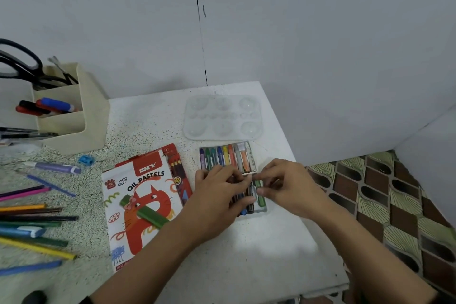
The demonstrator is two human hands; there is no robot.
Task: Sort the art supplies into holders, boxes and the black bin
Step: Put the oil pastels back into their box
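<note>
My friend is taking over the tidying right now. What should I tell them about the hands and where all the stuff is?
Left hand: rests over the lower row in the clear plastic pastel tray.
Right hand: fingers pinch a green oil pastel stick at the tray's right edge.
Done: upper row looks filled; scissors and markers stand in the beige desk holder.
To do: seat that stick, add the second green pastel lying on the red-and-white pastel box, then sort the loose coloured pencils and blue sharpener.
</note>
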